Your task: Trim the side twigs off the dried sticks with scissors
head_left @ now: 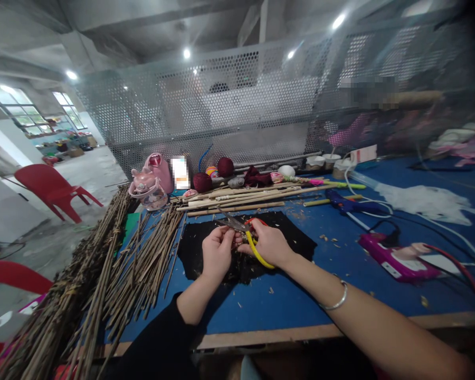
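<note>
Over a black cloth (291, 235) on the blue table, my two hands are close together. My right hand (272, 241) grips a pair of scissors (234, 221) with one yellow and one red handle; the blades point away to the left, above my left fingers. The fingers of my left hand (218, 250) are pinched closed near the blades. Something small and pale brown shows between the two hands, too small to name. To the left of the cloth lies a loose pile of thin brown sticks (142, 269).
Bundled twigs (69, 295) cover the table's left edge. Bamboo sticks (237, 199), yarn balls (225, 167) and a pink bucket (149, 196) line the back, before a perforated metal screen (237, 116). Rightward are a blue glue gun (346, 203), cables and a magenta power strip (398, 261).
</note>
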Action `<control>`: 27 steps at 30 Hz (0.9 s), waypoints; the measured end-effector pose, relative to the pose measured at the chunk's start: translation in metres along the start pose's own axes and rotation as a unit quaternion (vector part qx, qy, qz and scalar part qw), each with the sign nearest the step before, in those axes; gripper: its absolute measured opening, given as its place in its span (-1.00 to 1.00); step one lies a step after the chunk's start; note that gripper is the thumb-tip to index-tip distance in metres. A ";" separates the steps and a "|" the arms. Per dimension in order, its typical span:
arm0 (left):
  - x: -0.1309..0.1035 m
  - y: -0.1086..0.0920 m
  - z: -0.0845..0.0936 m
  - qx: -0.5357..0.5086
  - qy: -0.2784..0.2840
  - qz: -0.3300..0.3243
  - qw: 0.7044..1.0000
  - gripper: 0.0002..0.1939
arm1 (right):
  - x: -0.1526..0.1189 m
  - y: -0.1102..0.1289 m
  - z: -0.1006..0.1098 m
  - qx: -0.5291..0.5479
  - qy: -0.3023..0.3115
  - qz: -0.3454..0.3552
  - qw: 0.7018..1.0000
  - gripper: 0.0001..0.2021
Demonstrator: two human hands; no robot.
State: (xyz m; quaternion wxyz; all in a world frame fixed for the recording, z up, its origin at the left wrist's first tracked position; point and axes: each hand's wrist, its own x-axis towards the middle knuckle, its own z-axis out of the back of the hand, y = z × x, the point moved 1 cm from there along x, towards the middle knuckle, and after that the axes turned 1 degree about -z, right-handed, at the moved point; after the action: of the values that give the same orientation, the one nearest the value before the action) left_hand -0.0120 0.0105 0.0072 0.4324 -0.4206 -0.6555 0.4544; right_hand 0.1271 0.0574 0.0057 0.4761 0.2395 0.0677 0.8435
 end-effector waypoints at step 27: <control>0.002 0.000 0.000 -0.017 -0.014 0.025 0.999 -0.76 | 0.000 -0.001 -0.004 0.039 0.021 -0.026 0.999 -0.64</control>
State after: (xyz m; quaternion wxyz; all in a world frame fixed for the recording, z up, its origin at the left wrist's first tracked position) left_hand -0.0127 0.0124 0.0079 0.4047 -0.4380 -0.6581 0.4596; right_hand 0.1260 0.0587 0.0017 0.4868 0.2386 0.1167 0.8322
